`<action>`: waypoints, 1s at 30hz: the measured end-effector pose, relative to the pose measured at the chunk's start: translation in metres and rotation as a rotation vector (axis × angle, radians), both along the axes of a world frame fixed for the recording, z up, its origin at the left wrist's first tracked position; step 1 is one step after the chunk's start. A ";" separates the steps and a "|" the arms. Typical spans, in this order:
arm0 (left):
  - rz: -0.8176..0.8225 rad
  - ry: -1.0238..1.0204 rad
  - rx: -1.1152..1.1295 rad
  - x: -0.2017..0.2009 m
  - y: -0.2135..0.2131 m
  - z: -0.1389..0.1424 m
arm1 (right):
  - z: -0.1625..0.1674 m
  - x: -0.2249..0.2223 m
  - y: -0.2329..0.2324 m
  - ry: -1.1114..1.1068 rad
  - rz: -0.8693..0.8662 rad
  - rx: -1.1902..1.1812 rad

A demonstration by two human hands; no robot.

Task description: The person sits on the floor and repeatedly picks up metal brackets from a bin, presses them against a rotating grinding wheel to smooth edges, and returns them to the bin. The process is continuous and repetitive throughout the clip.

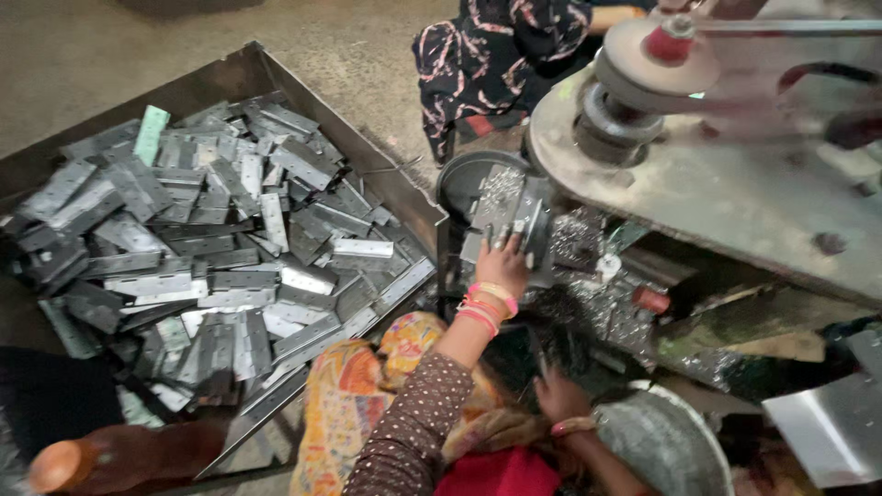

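My left hand [503,264], with pink and yellow bangles at the wrist, reaches forward and presses its fingers on a stack of grey metal hinge plates [501,207] beside the machine. My right hand [559,397] is lower, in shadow next to a round metal bowl [663,443]. Its fingers curl downward, and whether it holds anything is hidden. A brown dotted sleeve [409,432] covers my left arm.
A large metal tray [241,75] on the left holds several loose hinge plates [230,248]. A machine table [735,193] with a spinning wheel [648,60] fills the right. Another person in dark floral clothing [487,55] sits beyond. Metal shavings [588,285] lie under the machine.
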State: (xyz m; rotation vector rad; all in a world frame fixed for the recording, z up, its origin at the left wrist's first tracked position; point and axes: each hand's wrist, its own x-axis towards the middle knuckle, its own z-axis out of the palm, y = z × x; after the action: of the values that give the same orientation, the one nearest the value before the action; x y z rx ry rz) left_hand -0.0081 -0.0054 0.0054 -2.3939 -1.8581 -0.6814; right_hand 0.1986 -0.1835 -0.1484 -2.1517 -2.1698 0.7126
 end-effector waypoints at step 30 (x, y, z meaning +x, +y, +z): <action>-0.014 0.052 -0.197 0.008 0.023 0.011 | 0.053 0.023 0.054 -0.017 0.114 -0.059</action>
State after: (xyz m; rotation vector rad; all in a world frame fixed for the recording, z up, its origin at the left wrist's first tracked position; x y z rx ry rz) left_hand -0.0002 0.0177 0.0163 -2.5155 -1.9751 -0.4507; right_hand 0.2213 -0.1292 -0.0949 -2.0819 -2.3245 0.7771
